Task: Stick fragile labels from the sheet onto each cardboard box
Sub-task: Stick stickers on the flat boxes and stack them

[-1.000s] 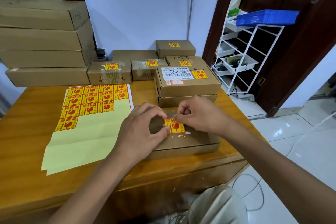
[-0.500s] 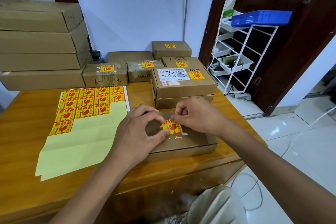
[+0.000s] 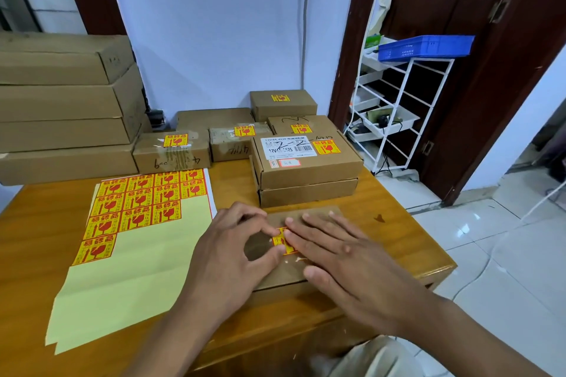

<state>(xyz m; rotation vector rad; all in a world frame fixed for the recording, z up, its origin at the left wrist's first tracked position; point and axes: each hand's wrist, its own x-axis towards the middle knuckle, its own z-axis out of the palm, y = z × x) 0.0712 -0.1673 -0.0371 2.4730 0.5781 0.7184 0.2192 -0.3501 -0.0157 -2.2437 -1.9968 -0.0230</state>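
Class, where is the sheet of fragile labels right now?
In the head view, the label sheet lies flat on the wooden table, left of the left hand.

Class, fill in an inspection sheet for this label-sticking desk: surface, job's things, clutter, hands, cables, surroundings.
Surface: wooden table, boxes along its back.
Job's things: label sheet, partly used; flat box with a fragile label on top; labelled boxes behind.
Clutter: unlabelled long cartons, stacked left.
Hands: left hand pinches the label's edge; right hand presses flat on it.
Cables: white cord on the floor; wall cable.
Surroundings: white rack carrying a blue tray; dark door.
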